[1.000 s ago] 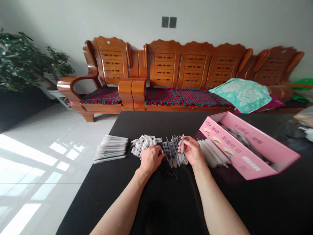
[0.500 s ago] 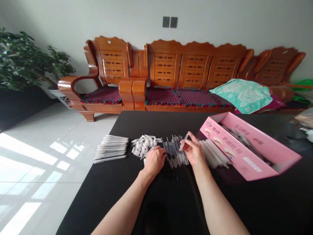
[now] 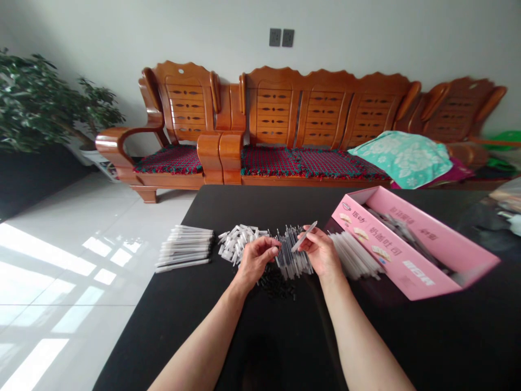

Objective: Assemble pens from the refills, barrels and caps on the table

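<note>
My right hand (image 3: 322,253) holds a translucent white pen barrel (image 3: 305,235), tilted up to the right, between thumb and fingers. To its left, my left hand (image 3: 257,258) is closed in a pinch; whatever is between the fingertips is too small to make out. Pen refills (image 3: 293,260) with dark ink lie in a row between and beneath the hands. Small black plugs (image 3: 277,283) are heaped just in front of the left hand. White pen caps (image 3: 236,242) form a pile behind it. More empty barrels (image 3: 355,256) lie to the right of my right hand.
Capped pens (image 3: 185,248) lie in a stack at the left of the black table (image 3: 187,331). On the right stands an open pink box (image 3: 407,266) with pen parts inside. A wooden sofa (image 3: 321,117) is behind the table, and plastic bags (image 3: 510,201) sit at the far right.
My left hand has lifted from near the black plugs, turning its pinched fingers up and toward the right. The barrel in my right hand has tipped over to a flatter slant.
</note>
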`<state>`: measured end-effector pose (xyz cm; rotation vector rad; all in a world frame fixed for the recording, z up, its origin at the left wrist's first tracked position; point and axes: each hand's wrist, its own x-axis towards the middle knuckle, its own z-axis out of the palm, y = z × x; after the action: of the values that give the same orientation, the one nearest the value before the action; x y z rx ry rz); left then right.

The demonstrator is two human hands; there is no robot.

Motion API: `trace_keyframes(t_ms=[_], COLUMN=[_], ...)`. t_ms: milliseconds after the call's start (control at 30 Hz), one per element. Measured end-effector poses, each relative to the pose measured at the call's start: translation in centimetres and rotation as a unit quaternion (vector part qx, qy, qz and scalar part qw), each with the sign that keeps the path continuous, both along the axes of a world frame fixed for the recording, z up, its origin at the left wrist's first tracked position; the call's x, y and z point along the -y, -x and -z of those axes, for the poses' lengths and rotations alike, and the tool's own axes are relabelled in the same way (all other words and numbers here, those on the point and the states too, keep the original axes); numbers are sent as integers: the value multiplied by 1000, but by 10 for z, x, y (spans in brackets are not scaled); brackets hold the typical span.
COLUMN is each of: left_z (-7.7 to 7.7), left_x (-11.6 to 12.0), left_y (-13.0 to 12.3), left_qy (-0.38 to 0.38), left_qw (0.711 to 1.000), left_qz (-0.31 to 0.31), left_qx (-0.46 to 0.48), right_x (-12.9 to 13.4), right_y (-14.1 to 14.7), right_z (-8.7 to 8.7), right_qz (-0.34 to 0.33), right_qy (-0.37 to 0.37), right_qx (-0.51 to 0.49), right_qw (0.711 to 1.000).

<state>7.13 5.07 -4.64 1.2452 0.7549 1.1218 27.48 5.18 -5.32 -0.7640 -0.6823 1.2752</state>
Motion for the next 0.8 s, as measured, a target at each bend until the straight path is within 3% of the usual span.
trace_keyframes(t_ms=[167,400,800], left_z=[-3,2,4], left_x=[2,0,2], left_y=[0,0,-2], left_qy=[26,132,155], left_qw=[999,986,982], left_qz=[5,25,16], left_qx=[29,101,102], right_x=[0,0,3], right_y=[-1,-3,5], right_z=[1,7,1], right_qz=[0,-18,-23], right_qy=[-2,-12,-10], right_qx=[-4,4,27], right_qw=[1000,1000,999])
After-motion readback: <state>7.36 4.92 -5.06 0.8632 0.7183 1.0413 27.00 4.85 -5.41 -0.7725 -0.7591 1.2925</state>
